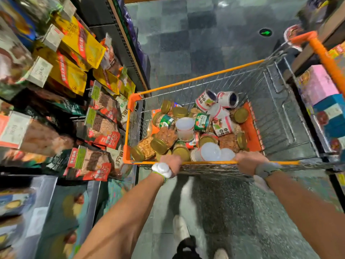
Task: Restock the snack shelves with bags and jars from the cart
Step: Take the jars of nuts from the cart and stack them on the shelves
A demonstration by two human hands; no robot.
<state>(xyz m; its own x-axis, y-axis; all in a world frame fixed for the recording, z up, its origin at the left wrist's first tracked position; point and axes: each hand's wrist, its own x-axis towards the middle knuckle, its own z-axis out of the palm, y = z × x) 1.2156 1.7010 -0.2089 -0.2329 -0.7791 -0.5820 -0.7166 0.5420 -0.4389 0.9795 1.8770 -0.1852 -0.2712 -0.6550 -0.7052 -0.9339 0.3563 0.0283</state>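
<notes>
The cart (205,76) has an orange rim over silver wire mesh. Inside, jars (158,146) carry gold lids; a tin (202,122) near its middle wears a green label, and cans (226,99) at the far edge are white with red. Shelf bags (82,42) are yellow with red bands. The floor (186,43) shows grey checks.

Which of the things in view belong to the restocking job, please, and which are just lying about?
Job: cart, gripped at its near rim by left hand and right hand; gold-lidded nut jars; pistachio tin; red-and-white cans; shelved nut bags.
Lying about: pink box; blue box; green floor arrow; price tags.
</notes>
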